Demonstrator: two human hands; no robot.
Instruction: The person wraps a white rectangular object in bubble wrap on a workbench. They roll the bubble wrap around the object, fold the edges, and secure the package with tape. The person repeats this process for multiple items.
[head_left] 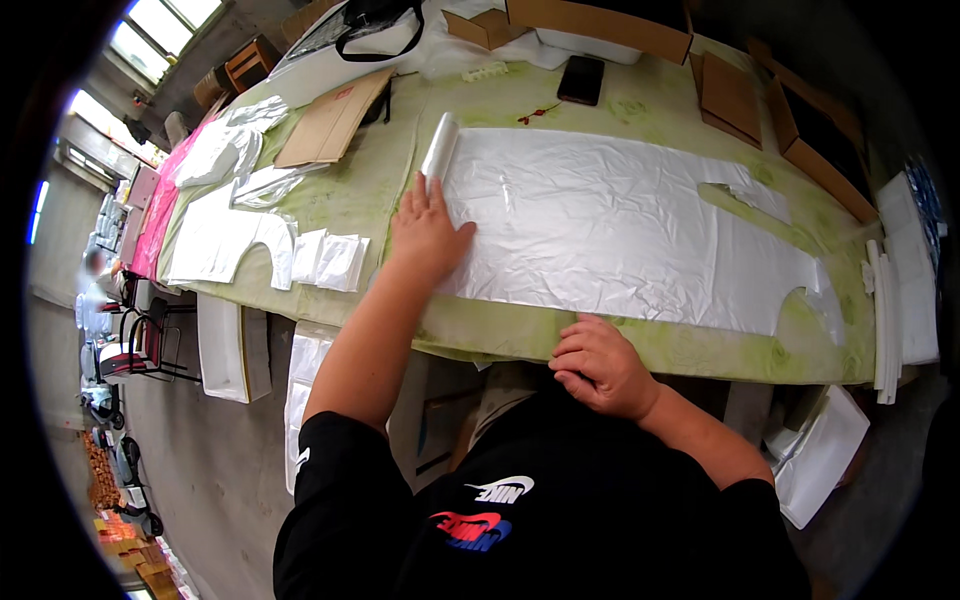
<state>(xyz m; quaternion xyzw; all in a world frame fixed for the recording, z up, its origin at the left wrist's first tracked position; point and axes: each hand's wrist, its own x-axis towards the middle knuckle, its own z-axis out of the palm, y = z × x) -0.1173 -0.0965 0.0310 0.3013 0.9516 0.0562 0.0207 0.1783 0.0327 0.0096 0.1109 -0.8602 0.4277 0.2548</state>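
Spreading over the plastic roll [441,148], the left hand [430,235] lay at the left end of the wrinkled sheet [600,225] on the table [650,105]; the right hand [606,368] curled loosely, its grip unclear. Even pressure along the roll seemed likeliest to limit creases.

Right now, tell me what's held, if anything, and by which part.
No grip shows: the left hand lies spread on the plastic roll; the right hand curls loosely.
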